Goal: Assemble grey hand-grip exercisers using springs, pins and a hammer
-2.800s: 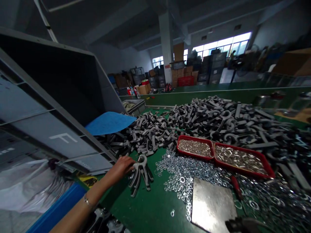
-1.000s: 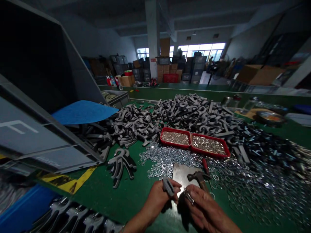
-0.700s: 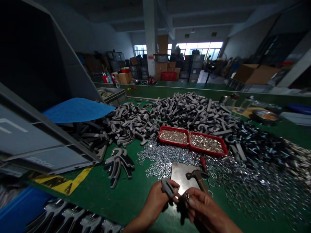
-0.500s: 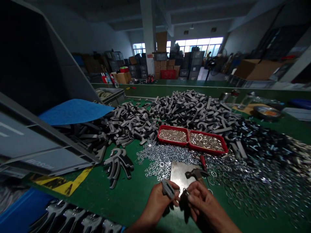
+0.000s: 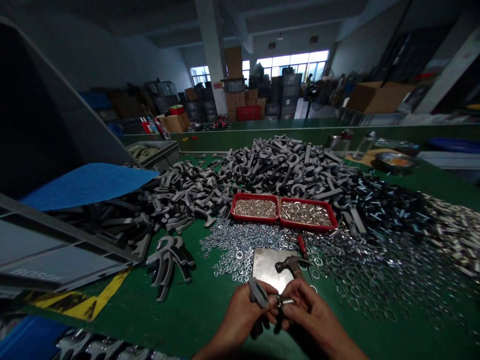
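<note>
My left hand [image 5: 245, 310] is closed around a grey moulded plastic part [image 5: 258, 292], which points up between thumb and fingers. Close beside it, the fingers of my right hand [image 5: 309, 312] pinch a small ribbed metal piece [image 5: 288, 301]; whether it is a screw or a spring I cannot tell. This shiny piece meets the left fingertips, and the contact itself is partly hidden. Just beyond the hands lies a metal plate [image 5: 264, 267], with a claw hammer [image 5: 288, 263] resting partly on it. A red-handled tool [image 5: 302, 246] lies behind the hammer.
Two red trays [image 5: 255, 218] [image 5: 307, 227] of small metal pins stand behind loose washers [image 5: 240, 242]. Grey handle parts [image 5: 277, 165] are heaped farther back, with several more [image 5: 170, 260] at left. Metal rings [image 5: 367, 285] spread rightward. A large grey crate [image 5: 67, 245] borders the left.
The hands have drawn together, and the ribbed metal piece now shows plainly between them. The view has swung slightly right, so the table's contents appear farther left.
</note>
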Motion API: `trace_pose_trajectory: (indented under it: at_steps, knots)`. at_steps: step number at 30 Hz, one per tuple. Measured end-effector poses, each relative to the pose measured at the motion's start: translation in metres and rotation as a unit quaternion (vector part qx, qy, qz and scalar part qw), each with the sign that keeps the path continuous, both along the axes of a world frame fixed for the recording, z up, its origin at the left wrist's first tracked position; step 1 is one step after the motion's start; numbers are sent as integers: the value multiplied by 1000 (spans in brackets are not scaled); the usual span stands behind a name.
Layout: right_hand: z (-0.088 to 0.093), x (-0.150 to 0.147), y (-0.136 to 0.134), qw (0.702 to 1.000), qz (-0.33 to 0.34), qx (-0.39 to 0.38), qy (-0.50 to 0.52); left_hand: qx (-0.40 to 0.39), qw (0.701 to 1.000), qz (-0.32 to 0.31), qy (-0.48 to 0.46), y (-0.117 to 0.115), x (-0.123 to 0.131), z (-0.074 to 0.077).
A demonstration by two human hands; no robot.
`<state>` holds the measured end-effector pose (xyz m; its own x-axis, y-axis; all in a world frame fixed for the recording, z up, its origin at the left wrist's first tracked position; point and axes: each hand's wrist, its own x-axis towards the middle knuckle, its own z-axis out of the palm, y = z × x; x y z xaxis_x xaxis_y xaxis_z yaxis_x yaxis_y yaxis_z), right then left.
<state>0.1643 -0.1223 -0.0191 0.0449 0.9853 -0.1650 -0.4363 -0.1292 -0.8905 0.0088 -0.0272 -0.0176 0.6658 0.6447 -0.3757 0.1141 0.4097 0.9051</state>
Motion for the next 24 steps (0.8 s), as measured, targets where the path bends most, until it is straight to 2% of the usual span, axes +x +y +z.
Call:
trace_pose_trajectory:
  at_steps: [5,11,15,19,24]
  knots:
    - [-6,4,0,1000,14,0,13,-21,999,-31,-30,-1,-2,3]
    - [-14,4,-1,998,19,-20,50,-17,999,-32,-30,0,-11,-9]
    - [-10,-2,-2,996,24,-26,77,-11,999,-24,-20,0,-13,-15]
    - [-2,-4,-5,994,17,-32,103,5,999,-31,-16,-2,-13,-12]
    - [2,2,-3,998,3,-28,57,31,999,-6,-17,-4,-12,-11]
